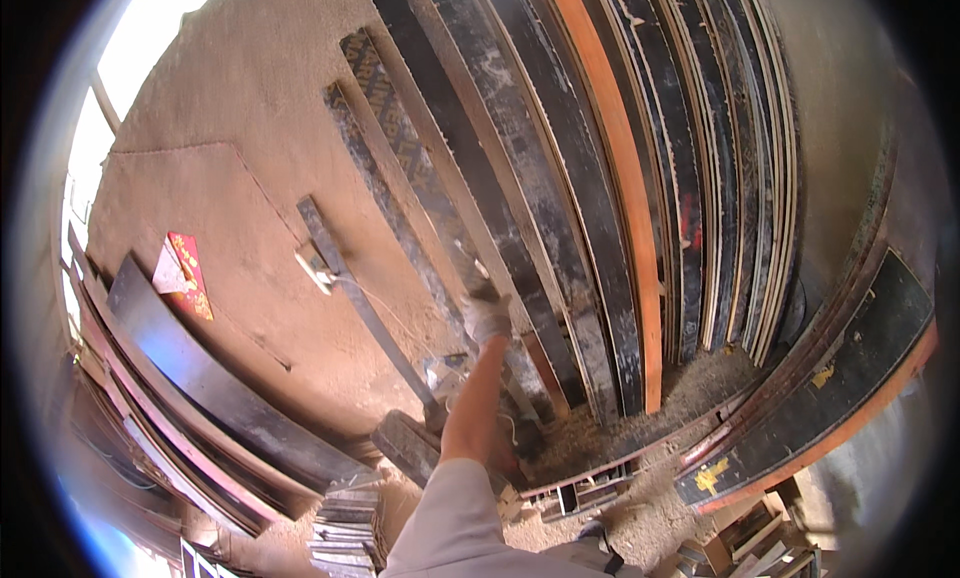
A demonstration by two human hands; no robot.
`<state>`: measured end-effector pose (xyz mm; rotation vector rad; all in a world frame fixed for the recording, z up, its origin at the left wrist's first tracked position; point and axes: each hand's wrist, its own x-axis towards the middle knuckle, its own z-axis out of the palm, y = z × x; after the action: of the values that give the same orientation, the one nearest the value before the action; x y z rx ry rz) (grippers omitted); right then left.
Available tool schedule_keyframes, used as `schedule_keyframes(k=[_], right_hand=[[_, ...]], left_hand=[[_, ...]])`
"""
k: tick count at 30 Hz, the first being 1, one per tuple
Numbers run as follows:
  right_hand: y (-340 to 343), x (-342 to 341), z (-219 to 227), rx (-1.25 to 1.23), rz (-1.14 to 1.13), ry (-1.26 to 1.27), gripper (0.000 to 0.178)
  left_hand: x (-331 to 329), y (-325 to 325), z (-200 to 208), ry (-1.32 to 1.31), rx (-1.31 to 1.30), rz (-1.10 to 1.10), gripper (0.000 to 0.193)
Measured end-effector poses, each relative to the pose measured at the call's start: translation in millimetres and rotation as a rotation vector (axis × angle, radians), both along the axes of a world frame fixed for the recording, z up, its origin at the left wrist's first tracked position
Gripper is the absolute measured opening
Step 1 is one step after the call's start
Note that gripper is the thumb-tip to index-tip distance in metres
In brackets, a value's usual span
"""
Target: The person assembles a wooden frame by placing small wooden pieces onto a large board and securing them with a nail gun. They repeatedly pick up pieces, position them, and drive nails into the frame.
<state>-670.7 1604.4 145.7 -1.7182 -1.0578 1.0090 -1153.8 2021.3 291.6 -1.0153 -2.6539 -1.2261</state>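
My left hand (487, 319), in a pale work glove, reaches forward with the arm stretched out. Its fingers are closed around the edge of a long, narrow board (405, 193), dark-faced with a raw brown edge, that leans on the wall. Part of the grip is hidden by the hand itself. Right beside this board stands a row of taller black-faced boards (510, 108), tilted against the same wall. Among them is one with an orange edge (625, 158). My right hand is out of view.
Curved-looking dark panels (220, 368) lean at the left. A grey strip (365, 308) stands by a white wall socket (315, 268). Short wood pieces (345, 533) are stacked below. A black panel with an orange edge (820, 383) lies at the right, above scrap wood (765, 538).
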Motion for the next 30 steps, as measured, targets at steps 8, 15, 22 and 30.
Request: schedule_keyframes(k=[8, 15, 22, 30], right_hand=[[5.8, -1.7, 4.5, 0.029, -0.055, -0.089, 0.041], [-35.5, 16.4, 0.4, 0.151, -0.120, -0.132, 0.045], [-156.7, 25.5, 59.4, 0.530, -0.286, -0.266, 0.050], [-272.7, 65.6, 119.8, 0.694, -1.340, -0.007, 0.045]], left_hand=[[-28.9, -48.4, 41.6, -0.111, 0.245, -0.440, 0.056], [38.4, -159.9, 183.9, -0.295, 0.397, -0.997, 0.073], [310.8, -313.3, 204.5, -0.625, 0.358, -1.571, 0.091], [562.7, -615.0, 97.2, -0.362, 0.187, -2.556, 0.094]])
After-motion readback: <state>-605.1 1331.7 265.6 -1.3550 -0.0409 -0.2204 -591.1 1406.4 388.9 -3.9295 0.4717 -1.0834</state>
